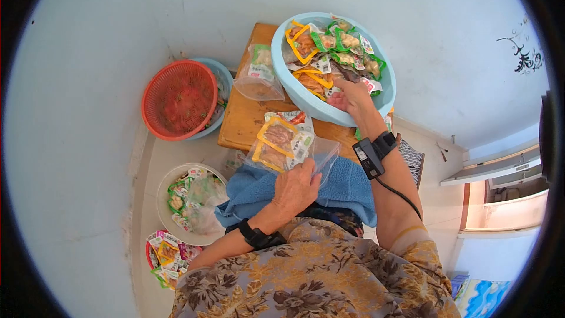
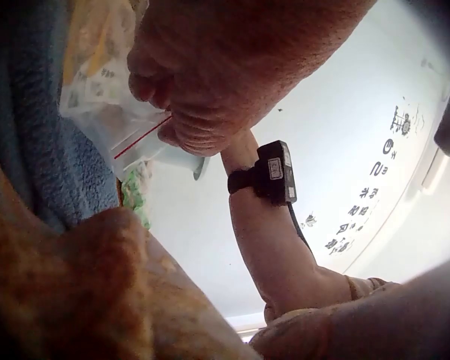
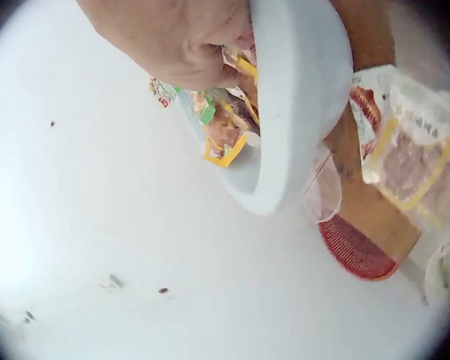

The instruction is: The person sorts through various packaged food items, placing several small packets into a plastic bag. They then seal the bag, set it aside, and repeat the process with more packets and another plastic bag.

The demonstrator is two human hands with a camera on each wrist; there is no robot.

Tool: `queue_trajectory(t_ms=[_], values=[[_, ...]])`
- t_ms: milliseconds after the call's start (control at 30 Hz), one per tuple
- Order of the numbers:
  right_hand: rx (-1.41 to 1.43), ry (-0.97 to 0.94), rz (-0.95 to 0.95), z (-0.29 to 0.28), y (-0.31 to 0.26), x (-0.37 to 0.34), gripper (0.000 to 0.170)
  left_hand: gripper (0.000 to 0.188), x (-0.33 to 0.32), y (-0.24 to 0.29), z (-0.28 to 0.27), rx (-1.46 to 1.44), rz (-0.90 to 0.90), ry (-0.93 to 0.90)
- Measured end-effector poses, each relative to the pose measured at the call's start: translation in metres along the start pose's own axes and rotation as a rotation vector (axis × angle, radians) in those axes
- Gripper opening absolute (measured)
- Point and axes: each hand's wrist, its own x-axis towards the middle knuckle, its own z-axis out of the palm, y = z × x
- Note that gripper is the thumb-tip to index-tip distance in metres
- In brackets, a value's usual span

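Observation:
My left hand (image 1: pixel 296 189) grips the edge of a clear zip bag (image 1: pixel 327 156), and a red zip line shows beside the fingers in the left wrist view. Inside the bag lie yellow-edged snack packets (image 1: pixel 276 141) of brownish food. My right hand (image 1: pixel 355 101) reaches over the near rim of a light blue basin (image 1: pixel 385 106), with its fingers among the packets. A yellow-edged packet (image 3: pixel 247 66) shows between its thumb and fingers in the right wrist view; I cannot tell whether they pinch it. Green-edged packets (image 1: pixel 348 41) fill the far side of the basin.
The basin stands on a wooden table (image 1: pixel 235 126) beside another filled bag (image 1: pixel 259 76). A red colander (image 1: pixel 179 100) sits over a blue tub (image 1: pixel 220 76) at left. Below are a pale bowl (image 1: pixel 168 218) of packets and a small red container (image 1: pixel 148 253). A blue cloth (image 1: pixel 253 182) covers the lap.

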Motion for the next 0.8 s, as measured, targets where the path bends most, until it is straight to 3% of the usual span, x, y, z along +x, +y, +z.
queue_trajectory(t_ms=[67, 133, 167, 233, 367, 433, 467, 533, 667, 733, 800], values=[[-0.100, -0.010, 0.009, -0.004, -0.003, 0.000, 0.039, 0.022, 0.000, 0.000, 0.000, 0.001, -0.007, 0.001], [-0.516, -0.042, -0.058, -0.008, -0.005, 0.006, 0.039, 0.021, 0.000, 0.000, 0.001, -0.005, -0.014, 0.001], [-0.513, -0.040, -0.058, -0.009, -0.002, 0.010, 0.039, 0.021, 0.000, 0.000, 0.002, -0.006, -0.007, 0.011], [-0.230, -0.040, -0.047, -0.006, 0.009, 0.019, 0.035, 0.021, 0.000, -0.001, 0.004, -0.003, 0.000, 0.022], [-0.184, -0.052, -0.044, -0.003, 0.015, 0.029, 0.033, 0.019, -0.001, -0.001, 0.005, 0.032, 0.020, 0.029], [-0.400, 0.105, -0.310, 0.001, 0.021, 0.025, 0.032, 0.019, -0.002, 0.000, 0.004, 0.045, 0.023, 0.029], [-0.396, 0.104, -0.310, -0.001, 0.021, 0.023, 0.032, 0.019, -0.002, 0.001, 0.004, 0.047, 0.022, 0.032], [-0.766, 0.301, -0.701, -0.004, 0.018, 0.015, 0.037, 0.019, -0.002, 0.002, 0.004, 0.053, 0.021, 0.035], [-0.690, 0.278, -0.781, -0.030, 0.001, -0.031, 0.048, 0.020, -0.002, 0.000, 0.010, 0.030, 0.005, 0.067], [-0.606, 0.277, -0.837, -0.054, -0.004, -0.045, 0.061, 0.020, -0.001, 0.000, 0.012, 0.017, 0.000, 0.087], [-0.523, 0.256, -0.763, -0.080, -0.003, -0.062, 0.062, 0.020, 0.001, 0.000, 0.013, 0.029, 0.005, 0.121]])
